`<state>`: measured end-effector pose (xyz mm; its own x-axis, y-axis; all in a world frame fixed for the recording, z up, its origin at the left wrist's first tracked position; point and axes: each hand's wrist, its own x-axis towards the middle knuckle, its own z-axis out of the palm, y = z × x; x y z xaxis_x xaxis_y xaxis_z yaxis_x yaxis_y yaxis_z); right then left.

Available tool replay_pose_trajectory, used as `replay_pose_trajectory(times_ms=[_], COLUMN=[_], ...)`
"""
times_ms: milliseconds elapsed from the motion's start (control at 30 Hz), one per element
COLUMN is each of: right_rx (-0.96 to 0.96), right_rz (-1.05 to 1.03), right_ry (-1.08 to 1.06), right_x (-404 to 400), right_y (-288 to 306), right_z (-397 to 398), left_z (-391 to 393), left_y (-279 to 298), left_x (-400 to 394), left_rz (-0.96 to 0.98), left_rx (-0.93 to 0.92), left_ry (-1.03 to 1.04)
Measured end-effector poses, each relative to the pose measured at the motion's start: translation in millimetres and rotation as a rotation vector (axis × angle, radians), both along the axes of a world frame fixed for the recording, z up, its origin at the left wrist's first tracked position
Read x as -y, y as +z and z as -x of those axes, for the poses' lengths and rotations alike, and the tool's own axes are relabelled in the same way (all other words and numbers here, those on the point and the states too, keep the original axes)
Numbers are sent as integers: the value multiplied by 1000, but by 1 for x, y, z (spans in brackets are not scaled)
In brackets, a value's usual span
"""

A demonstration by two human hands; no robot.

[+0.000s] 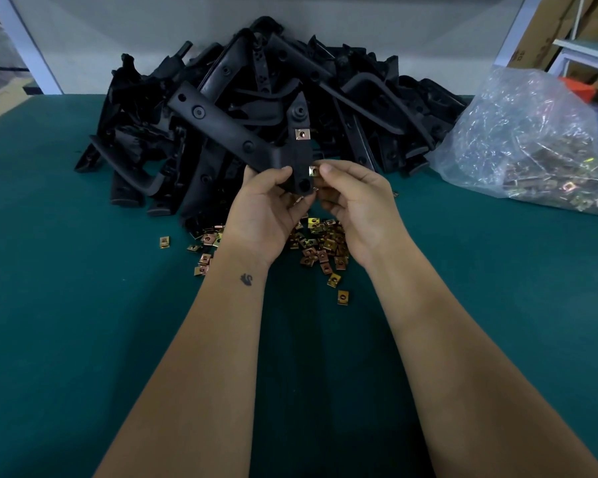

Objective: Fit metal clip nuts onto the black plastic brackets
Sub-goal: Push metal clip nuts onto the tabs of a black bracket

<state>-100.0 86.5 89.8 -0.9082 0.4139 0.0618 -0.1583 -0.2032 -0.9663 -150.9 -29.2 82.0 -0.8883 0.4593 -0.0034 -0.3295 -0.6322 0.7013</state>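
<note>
My left hand [266,208] grips the lower end of a black plastic bracket [232,132] held up above the green table. One metal clip nut [302,134] sits fitted on the bracket's upper tab. My right hand [353,201] pinches a second clip nut [313,171] against the bracket's right edge, just below the first. Several loose brass-coloured clip nuts [321,246] lie scattered on the table under both hands.
A big heap of black brackets [359,98] fills the back of the green table [83,305]. A clear plastic bag of clip nuts [532,143] lies at the right. A white wall stands behind, with cardboard boxes [546,29] at the far right.
</note>
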Motion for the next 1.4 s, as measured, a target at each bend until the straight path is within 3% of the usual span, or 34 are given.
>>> replay_pose_trajectory(times_ms=[300, 433, 567, 633, 800, 900, 1133, 1400], right_rx=[-53, -52, -36, -37, -114, -127, -144, -142], right_rz=[129, 288, 281, 210, -318, -497, -613, -660], right_ry=[82, 152, 151, 78, -156, -226, -312, -272], right_x=[0, 0, 0, -1, 4, 7, 9, 10], right_y=[0, 1, 2, 2, 0, -3, -5, -3], right_z=[-2, -1, -1, 0, 0, 0, -1, -1], left_z=[1, 1, 1, 1, 2, 1, 3, 4], left_y=[-1, -2, -4, -5, -8, -8, -9, -12], left_x=[2, 2, 3, 2, -1, -2, -2, -1], left_rz=[-51, -70, -54, -17, 45, 56, 65, 83], left_rx=[15, -6, -75, -81, -80, -108, -113, -163], left_ry=[-7, -41, -53, -26, -1, -4, 5, 30])
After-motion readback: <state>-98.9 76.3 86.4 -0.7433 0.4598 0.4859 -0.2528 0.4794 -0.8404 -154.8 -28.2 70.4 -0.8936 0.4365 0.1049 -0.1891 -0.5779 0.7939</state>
